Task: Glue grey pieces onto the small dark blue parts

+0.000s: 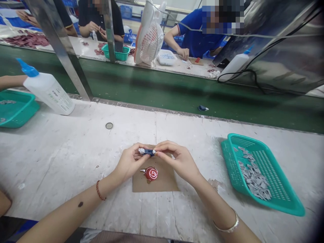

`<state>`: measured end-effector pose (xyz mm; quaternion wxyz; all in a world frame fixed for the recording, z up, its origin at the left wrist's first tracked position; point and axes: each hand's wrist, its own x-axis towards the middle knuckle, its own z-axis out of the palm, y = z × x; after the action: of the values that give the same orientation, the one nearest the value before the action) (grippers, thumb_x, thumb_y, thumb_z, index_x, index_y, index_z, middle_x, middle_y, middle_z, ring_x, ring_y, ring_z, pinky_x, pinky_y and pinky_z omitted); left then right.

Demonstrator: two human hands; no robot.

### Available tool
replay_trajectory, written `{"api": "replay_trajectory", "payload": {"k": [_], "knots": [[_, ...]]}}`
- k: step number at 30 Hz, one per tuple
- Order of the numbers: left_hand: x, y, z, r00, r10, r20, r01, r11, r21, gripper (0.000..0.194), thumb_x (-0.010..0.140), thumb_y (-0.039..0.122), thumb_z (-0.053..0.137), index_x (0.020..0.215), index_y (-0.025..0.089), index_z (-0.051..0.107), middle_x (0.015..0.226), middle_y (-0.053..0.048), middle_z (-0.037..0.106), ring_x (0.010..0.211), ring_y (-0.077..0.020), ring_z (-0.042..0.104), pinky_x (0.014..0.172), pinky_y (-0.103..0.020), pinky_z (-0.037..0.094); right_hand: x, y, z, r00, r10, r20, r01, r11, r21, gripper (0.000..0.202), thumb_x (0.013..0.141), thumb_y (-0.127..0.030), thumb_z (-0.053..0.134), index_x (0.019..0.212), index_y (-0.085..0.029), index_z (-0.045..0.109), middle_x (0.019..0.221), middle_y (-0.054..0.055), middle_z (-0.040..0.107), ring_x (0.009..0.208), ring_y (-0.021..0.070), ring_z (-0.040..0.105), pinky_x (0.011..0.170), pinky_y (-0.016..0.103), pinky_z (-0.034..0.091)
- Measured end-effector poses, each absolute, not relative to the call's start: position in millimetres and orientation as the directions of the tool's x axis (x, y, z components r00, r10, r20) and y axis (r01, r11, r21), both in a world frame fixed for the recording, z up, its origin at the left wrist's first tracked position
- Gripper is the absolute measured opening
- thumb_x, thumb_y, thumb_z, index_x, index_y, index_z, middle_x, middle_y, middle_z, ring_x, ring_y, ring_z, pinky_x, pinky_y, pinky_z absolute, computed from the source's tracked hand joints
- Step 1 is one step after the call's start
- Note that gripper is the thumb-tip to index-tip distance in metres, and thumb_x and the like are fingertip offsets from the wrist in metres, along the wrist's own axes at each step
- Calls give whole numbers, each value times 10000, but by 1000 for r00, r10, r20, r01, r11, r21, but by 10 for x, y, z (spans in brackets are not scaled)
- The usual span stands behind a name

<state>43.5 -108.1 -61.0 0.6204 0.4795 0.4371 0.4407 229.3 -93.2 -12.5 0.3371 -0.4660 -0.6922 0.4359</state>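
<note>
Navy piece (pixel 149 152) was held near the far edge of the card (pixel 167 179), left hand (pixel 129 161) and right hand (pixel 179 159) each pinching one end. Good handling, it was judged, called for light, level fingertips, clear of the glossy red disc (pixel 152 173).

Three teal plastic baskets (pixel 288 199), two blue-nozzled squeeze bottles (pixel 54 94), two navy-and-white pieces (pixel 149 152), two bracelets (pixel 98 191) (one braided, one a bangle (pixel 237 222)), one crimped bottle cap (pixel 109 125), one red smiley charm (pixel 152 173), one fan (pixel 150 40); grey pieces (pixel 257 182), too many to count.
</note>
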Motion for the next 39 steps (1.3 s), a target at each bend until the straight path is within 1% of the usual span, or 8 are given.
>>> {"api": "replay_trajectory", "payload": {"k": [9, 20, 22, 26, 28, 30, 34, 39], "knots": [[430, -1072, -608, 242, 966, -92, -90, 117, 989, 142, 828, 234, 640, 956, 179, 609, 968, -60, 708, 866, -198, 707, 750, -288, 566, 2227, -866, -279, -366, 928, 68, 343, 202, -917, 103, 857, -272, 655, 869, -212, 738, 933, 64, 711, 895, 203, 661, 830, 366, 528], [421, -1113, -695, 230, 973, -32, -54, 46, 997, 115, 847, 226, 628, 953, 181, 625, 935, -55, 712, 858, -190, 702, 750, -295, 565, 2206, -919, -173, -446, 890, 96, 426, 306, -852, 136, 902, -204, 591, 848, -210, 716, 908, 47, 658, 865, 180, 625, 789, 332, 485], [420, -1125, -680, 219, 975, -25, -60, 39, 997, 106, 843, 226, 634, 941, 185, 620, 937, -53, 714, 856, -191, 703, 750, -298, 567, 2222, -907, -152, -449, 891, 72, 406, 275, -872, 127, 898, -229, 599, 846, -208, 713, 915, 52, 651, 879, 188, 619, 799, 338, 479], [425, -1148, -528, 219, 975, 43, -78, -26, 997, 100, 820, 191, 647, 920, 196, 642, 960, -55, 726, 927, -206, 693, 783, -312, 562, 2261, -901, -80, -394, 919, -28, 265, 84, -961, 192, 902, -360, 602, 860, -194, 690, 913, 59, 640, 875, 191, 612, 783, 326, 480], [433, -1165, -409, 207, 971, 121, -59, -111, 992, 134, 797, 147, 652, 914, 208, 676, 1014, -56, 725, 1014, -212, 666, 856, -326, 537, 2250, -946, -38, -375, 924, -73, 171, -8, -985, 236, 926, -424, 559, 937, -200, 632, 876, 40, 629, 797, 169, 612, 725, 307, 482], [441, -1188, -293, 182, 967, 180, -17, -180, 983, 162, 774, 120, 664, 892, 224, 704, 1006, -43, 723, 1033, -203, 649, 909, -328, 505, 2214, -1017, -8, -439, 890, -125, 62, -109, -992, 258, 943, -464, 523, 1028, -221, 540, 779, 2, 614, 675, 147, 603, 644, 288, 476], [476, -1237, -142, 148, 972, 184, 39, -192, 981, 146, 762, 139, 684, 854, 245, 726, 914, -21, 721, 961, -184, 649, 881, -309, 497, 2140, -1126, -11, -547, 825, -146, -133, -258, -957, 249, 949, -441, 542, 1065, -239, 454, 601, -73, 498, 513, 89, 480, 517, 206, 363], [575, -1242, -81, 101, 985, 138, 64, -145, 987, 117, 757, 170, 677, 839, 239, 723, 898, -22, 720, 910, -194, 653, 831, -319, 496, 2131, -1137, -40, -489, 854, -179, -307, -361, -880, 221, 924, -390, 608, 1019, -230, 489, 656, -74, 377, 542, 55, 325, 510, 185, 237]]}}
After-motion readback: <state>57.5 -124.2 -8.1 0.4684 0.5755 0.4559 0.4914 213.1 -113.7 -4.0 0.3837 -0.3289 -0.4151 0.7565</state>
